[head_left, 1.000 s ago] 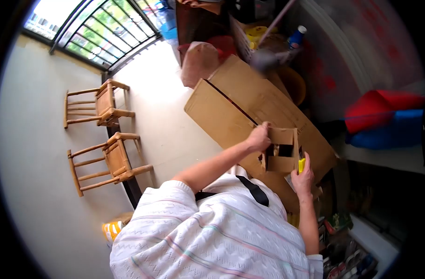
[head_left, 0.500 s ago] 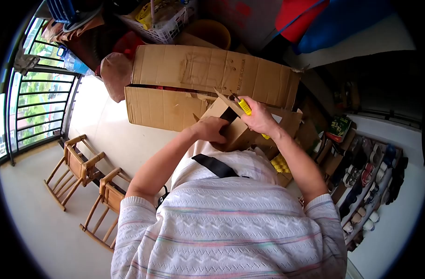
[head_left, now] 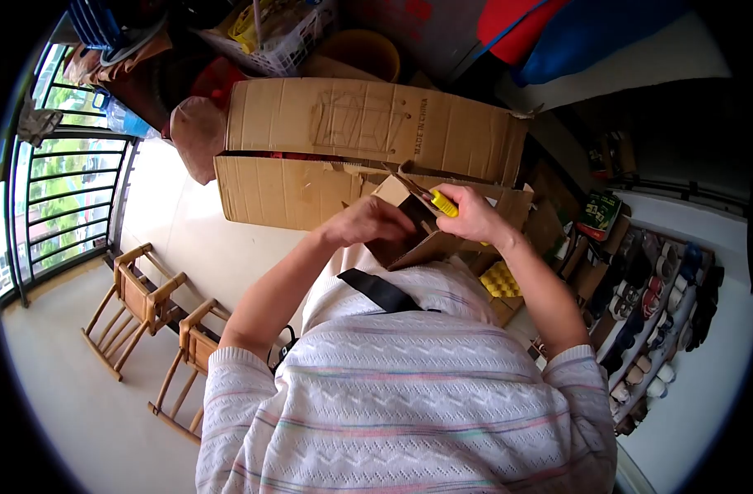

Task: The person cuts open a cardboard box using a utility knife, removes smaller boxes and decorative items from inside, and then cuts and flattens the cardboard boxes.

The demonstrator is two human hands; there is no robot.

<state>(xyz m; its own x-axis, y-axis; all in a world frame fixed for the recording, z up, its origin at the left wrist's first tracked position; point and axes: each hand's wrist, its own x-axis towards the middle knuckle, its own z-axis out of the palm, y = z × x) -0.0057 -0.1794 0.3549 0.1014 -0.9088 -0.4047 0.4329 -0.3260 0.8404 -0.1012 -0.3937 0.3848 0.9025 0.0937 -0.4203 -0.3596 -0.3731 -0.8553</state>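
A small open cardboard box (head_left: pixel 422 249) is held against my body, its flaps raised and its dark inside facing up. My right hand (head_left: pixel 474 216) is closed around a yellow-handled utility knife (head_left: pixel 445 203) and rests at the box's right edge. The knife's tip points up and left beside a raised flap. My left hand (head_left: pixel 368 221) reaches over the box's left side, fingers stretched into the opening and slightly blurred. Whatever the fingertips touch inside is hidden.
A long cardboard carton (head_left: pixel 286 189) lies just beyond the small box. Yellow bumpy material (head_left: pixel 498 281) sits below my right forearm. Two wooden stools (head_left: pixel 142 292) stand left, near a railing (head_left: pixel 76 181). A shoe rack (head_left: pixel 652 321) is at right.
My left hand has lifted from the box's left wall and moved over the opening, fingers inside. The box has tilted so more of its inside shows. My right hand has shifted slightly right.
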